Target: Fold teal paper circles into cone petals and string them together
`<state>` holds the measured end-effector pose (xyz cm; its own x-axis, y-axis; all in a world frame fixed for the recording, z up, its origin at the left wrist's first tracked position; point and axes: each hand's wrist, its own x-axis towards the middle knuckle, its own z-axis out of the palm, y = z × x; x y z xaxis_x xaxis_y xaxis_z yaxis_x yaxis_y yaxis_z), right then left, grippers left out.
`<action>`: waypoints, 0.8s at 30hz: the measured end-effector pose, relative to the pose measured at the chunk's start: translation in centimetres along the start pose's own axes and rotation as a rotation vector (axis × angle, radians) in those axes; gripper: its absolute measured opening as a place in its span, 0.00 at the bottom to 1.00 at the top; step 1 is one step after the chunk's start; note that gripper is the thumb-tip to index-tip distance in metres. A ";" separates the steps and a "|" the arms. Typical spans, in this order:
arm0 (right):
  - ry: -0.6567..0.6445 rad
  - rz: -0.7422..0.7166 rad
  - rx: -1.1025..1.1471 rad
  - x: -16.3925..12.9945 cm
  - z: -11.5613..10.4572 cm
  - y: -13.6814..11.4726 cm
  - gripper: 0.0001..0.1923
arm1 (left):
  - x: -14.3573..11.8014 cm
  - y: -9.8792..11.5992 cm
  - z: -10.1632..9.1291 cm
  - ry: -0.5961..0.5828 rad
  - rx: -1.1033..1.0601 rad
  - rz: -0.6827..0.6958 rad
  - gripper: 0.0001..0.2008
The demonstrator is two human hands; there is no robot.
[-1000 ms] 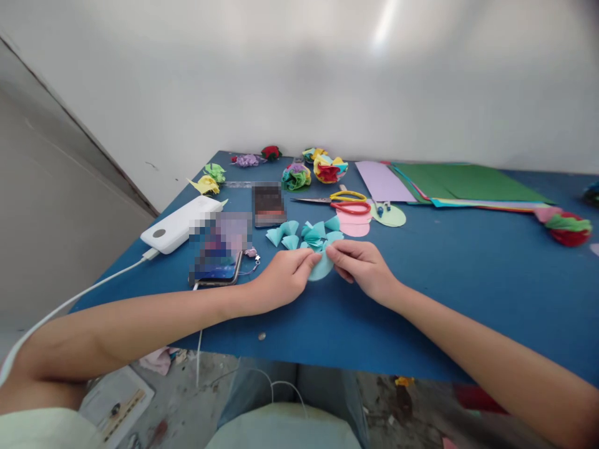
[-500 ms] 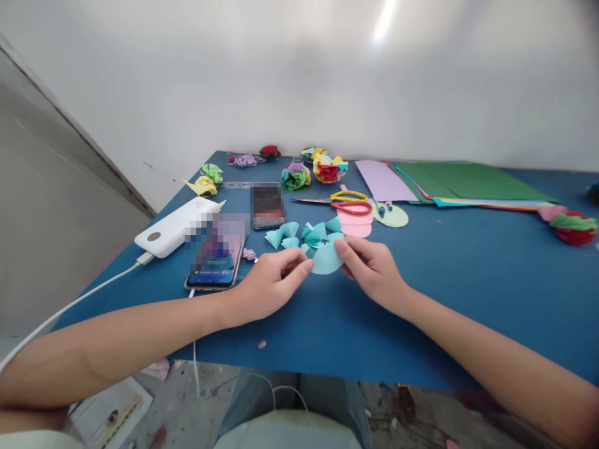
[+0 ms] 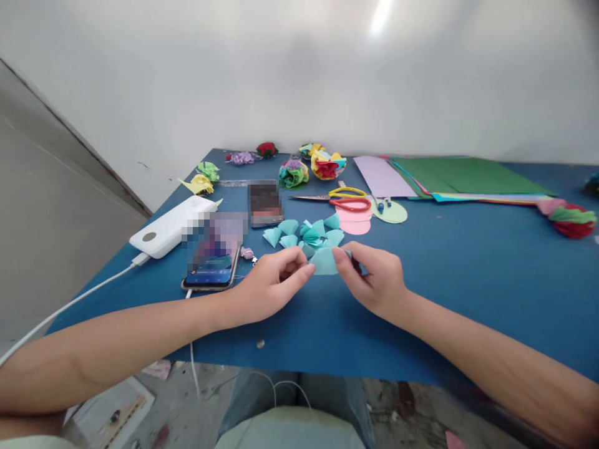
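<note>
- The blue paper (image 3: 324,264) is between the two hands, just above the near part of the counter (image 3: 435,268).
- Right hand (image 3: 374,274): its fingers pinch the paper's right end, thumb on the near face.
- Left hand (image 3: 281,284): its thumb tip meets the paper's left end, the other fingers curled; whether they pinch it, I cannot tell.
- Just beyond the paper lie folded blue pieces (image 3: 311,236), in a loose cluster.
- Behind these, to the right, are pink discs (image 3: 354,223) and a green disc (image 3: 396,212), with blue beads (image 3: 380,207) on the green one.
- The scissors (image 3: 312,197) lie with their handles over the pink discs, blades pointing left.
- Left of the cluster: a dark phone (image 3: 265,216), a lit phone (image 3: 210,274) near the left hand, and a white power bank (image 3: 171,227) with a cable (image 3: 100,285).
- Farther back stand a multicoloured flower (image 3: 328,166) and, to its right, green sheets (image 3: 472,177) beside a lilac sheet (image 3: 384,178).
</note>
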<state>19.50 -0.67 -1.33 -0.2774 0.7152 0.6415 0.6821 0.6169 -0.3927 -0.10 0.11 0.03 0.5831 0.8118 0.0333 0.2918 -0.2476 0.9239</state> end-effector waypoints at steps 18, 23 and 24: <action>-0.162 -0.502 -0.023 -0.2 -0.7 -0.8 0.11 | -0.4 0.4 -0.1 0.138 -0.119 0.061 0.10; -0.177 -0.602 0.023 0.1 -1.0 -0.3 0.03 | -0.6 0.3 -0.7 0.138 -0.138 0.088 0.11; -0.121 -0.576 0.007 0.1 -1.0 0.0 0.03 | -0.6 0.3 -0.7 0.135 -0.123 0.093 0.11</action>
<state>20.13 -0.95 -0.55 -0.6771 0.2966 0.6735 0.3944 0.9189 -0.0082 -0.90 -0.08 0.58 0.4941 0.8539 0.1634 0.1422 -0.2647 0.9538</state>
